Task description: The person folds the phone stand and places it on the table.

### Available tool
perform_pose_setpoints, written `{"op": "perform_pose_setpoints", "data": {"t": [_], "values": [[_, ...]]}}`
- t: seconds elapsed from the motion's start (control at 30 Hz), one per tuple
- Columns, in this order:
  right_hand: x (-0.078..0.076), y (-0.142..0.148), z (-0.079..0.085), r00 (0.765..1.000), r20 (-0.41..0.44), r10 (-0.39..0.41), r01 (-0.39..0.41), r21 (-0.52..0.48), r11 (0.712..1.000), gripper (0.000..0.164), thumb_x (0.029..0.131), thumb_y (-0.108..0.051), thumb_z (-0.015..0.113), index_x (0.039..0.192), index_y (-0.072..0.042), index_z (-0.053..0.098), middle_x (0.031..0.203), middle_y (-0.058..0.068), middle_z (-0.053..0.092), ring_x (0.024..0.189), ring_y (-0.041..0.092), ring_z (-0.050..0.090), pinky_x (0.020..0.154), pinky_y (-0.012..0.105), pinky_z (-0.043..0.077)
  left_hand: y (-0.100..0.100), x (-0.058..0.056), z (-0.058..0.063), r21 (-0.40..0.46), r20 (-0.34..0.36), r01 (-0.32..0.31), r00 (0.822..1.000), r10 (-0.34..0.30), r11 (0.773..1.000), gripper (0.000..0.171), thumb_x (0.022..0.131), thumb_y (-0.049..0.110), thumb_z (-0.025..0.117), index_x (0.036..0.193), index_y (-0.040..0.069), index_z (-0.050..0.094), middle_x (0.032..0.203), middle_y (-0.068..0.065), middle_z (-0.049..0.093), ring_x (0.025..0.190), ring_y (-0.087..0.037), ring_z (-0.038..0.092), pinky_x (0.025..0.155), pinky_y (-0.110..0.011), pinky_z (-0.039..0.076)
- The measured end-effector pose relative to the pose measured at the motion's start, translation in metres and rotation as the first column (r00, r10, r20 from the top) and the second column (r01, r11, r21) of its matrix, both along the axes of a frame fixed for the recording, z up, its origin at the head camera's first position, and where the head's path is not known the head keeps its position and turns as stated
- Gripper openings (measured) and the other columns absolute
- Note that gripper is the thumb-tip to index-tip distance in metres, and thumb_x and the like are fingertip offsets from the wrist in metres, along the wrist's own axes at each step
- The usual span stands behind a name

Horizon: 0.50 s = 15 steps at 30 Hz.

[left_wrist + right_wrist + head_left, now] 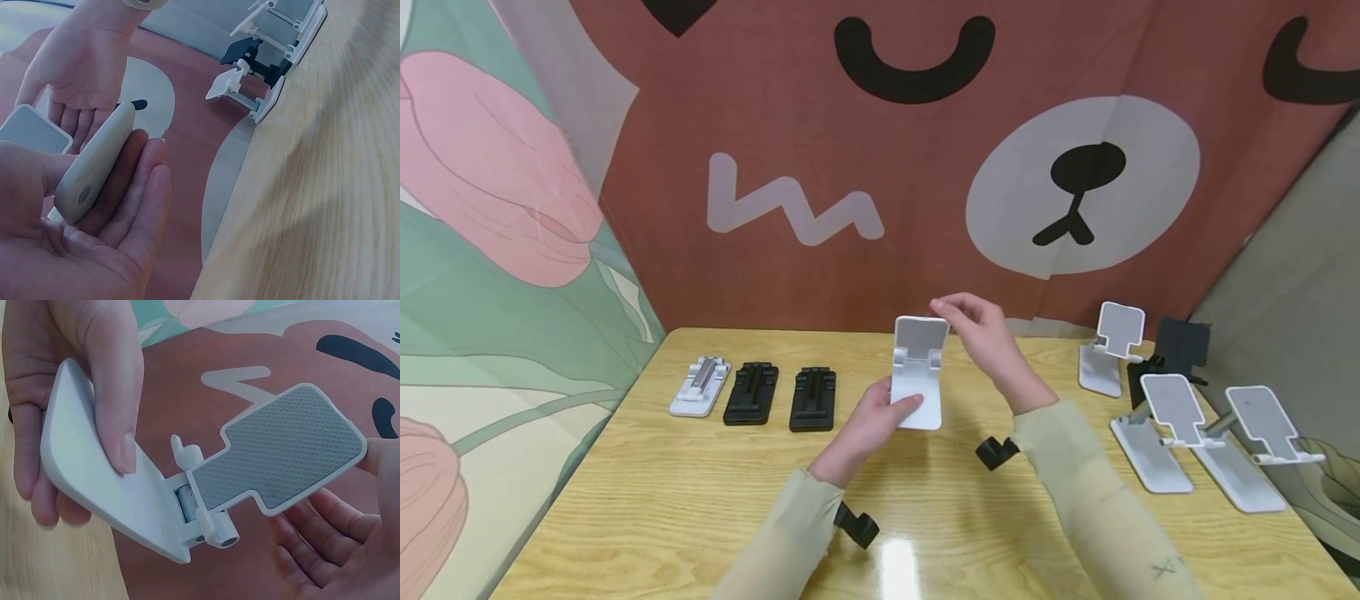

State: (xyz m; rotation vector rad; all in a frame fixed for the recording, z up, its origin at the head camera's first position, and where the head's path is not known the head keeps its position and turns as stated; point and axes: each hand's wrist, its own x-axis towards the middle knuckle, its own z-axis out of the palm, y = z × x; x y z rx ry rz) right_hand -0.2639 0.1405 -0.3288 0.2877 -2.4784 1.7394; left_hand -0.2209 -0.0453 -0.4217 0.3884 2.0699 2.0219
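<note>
A white phone stand (919, 375) is raised over the table, its grey-padded plate (281, 450) swung up from the base (112, 469). My left hand (880, 412) grips the base, thumb across its face and fingers behind, as the right wrist view shows. At the plate's top corner is my right hand (985, 342), pinching the edge with the thumb and a fingertip. Its other fingers (319, 537) lie behind the plate, partly hidden. The hinge (200, 506) between plate and base is visible in the right wrist view.
On the table's left lie a folded white stand (700, 387) and two folded black stands (751, 393). Several unfolded stands, including a white one (1157, 450) and a black one (1180, 346), stand along the right edge. A printed cloth (820, 283) hangs behind the table.
</note>
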Motion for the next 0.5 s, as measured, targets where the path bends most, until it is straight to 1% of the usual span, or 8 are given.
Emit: {"op": "perform_pose_setpoints", "data": {"t": [0.27, 0.37, 0.5], "values": [[0.0019, -0.0020, -0.0028, 0.999, 0.052, 0.017, -0.016, -0.010, 1.000, 0.055, 0.097, -0.055, 0.064, 0.123, -0.006, 0.067, 0.123, 0.009, 0.065, 0.115, 0.027, 0.056, 0.101, 0.047, 0.045, -0.0010, 0.0017, 0.0028, 0.003, 0.034, -0.025, 0.999, 0.025, 1.000, 0.040, 0.103, 0.015, 0.059, 0.134, -0.009, 0.054, 0.117, -0.017, 0.067, 0.103, -0.025, 0.065, 0.091, -0.041, 0.053], [0.0035, -0.0034, -0.0033, 0.999, 0.050, 0.022, -0.021, -0.014, 1.000, 0.057, 0.097, -0.055, 0.064, 0.124, -0.005, 0.067, 0.124, 0.010, 0.065, 0.116, 0.027, 0.056, 0.102, 0.048, 0.045, -0.0018, 0.0014, 0.0030, -0.006, 0.048, -0.032, 0.998, 0.032, 0.999, 0.040, 0.103, 0.015, 0.060, 0.134, -0.008, 0.054, 0.118, -0.017, 0.066, 0.103, -0.026, 0.065, 0.093, -0.043, 0.052], [0.0049, -0.0048, -0.0045, 0.998, 0.044, 0.036, -0.034, -0.032, 0.999, 0.055, 0.097, -0.051, 0.066, 0.126, -0.004, 0.065, 0.126, 0.011, 0.064, 0.118, 0.027, 0.057, 0.103, 0.049, 0.045, -0.0021, 0.0003, 0.0031, -0.028, 0.065, -0.046, 0.997, 0.048, 0.999, 0.041, 0.102, 0.016, 0.060, 0.135, -0.008, 0.054, 0.120, -0.017, 0.066, 0.105, -0.027, 0.064, 0.096, -0.045, 0.051]]}}
